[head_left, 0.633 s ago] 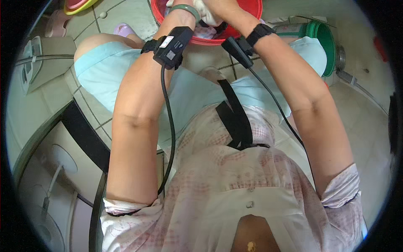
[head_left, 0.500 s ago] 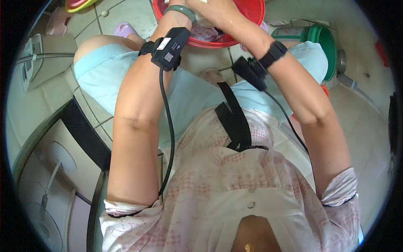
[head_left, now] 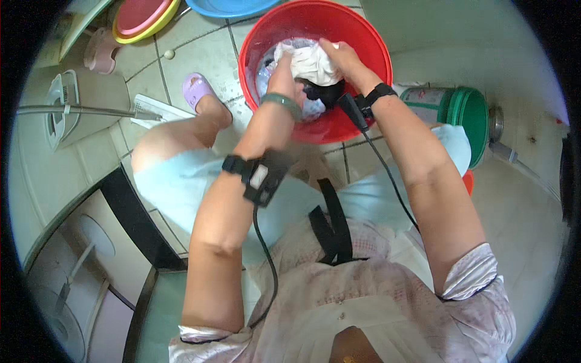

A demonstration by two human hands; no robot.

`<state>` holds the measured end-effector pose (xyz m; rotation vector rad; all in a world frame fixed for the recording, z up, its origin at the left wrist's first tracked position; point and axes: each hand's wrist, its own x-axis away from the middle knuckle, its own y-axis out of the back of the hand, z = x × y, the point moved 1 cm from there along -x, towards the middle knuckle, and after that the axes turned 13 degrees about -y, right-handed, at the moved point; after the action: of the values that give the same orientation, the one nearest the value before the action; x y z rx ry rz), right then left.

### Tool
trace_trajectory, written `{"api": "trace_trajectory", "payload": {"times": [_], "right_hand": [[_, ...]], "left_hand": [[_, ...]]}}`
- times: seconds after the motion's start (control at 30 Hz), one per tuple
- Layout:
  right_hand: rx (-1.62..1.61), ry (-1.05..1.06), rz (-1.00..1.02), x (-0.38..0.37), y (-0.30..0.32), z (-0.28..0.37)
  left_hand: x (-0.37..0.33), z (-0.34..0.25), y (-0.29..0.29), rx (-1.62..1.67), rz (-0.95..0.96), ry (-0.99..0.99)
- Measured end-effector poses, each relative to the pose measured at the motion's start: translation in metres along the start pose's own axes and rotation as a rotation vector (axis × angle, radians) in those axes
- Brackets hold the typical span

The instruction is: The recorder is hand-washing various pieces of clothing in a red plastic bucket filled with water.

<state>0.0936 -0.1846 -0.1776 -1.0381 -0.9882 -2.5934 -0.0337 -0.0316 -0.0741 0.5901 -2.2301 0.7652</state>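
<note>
Both of my hands are inside a large red bucket (head_left: 254,36) that stands between my knees. A wet white cloth (head_left: 316,65) stretches between them. My right hand (head_left: 347,59) grips its right end, thumb and fingers closed on the fabric. My left hand (head_left: 285,81), with a green bangle (head_left: 283,106) at the wrist, is closed at the cloth's left end; its fingers are partly hidden and a little blurred. Under the white cloth lie a black cloth (head_left: 330,95) and pale bluish laundry (head_left: 313,109) in the bottom of the bucket.
A blue basin (head_left: 233,7) and stacked pink and yellow basins (head_left: 145,21) lie beyond on the tiled floor. Green buckets (head_left: 474,124) stand close by my right knee. My left foot wears a purple slipper (head_left: 196,91). Cables run from the black wrist devices (head_left: 266,178).
The view has shifted so the red bucket shows almost whole. My hands, earlier together at the upper edge, are now apart inside the bucket with the white cloth spread between them.
</note>
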Motion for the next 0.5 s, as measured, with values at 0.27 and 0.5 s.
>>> {"api": "trace_trajectory", "payload": {"times": [0.27, 0.5], "right_hand": [[0.985, 0.732, -0.122, -0.018, -0.116, -0.015], [0.775, 0.302, 0.261, -0.045, -0.093, 0.03]], "left_hand": [[-0.005, 0.0, 0.027, 0.322, 0.018, -0.114], [-0.001, -0.016, 0.019, 0.317, -0.049, -0.053]]}}
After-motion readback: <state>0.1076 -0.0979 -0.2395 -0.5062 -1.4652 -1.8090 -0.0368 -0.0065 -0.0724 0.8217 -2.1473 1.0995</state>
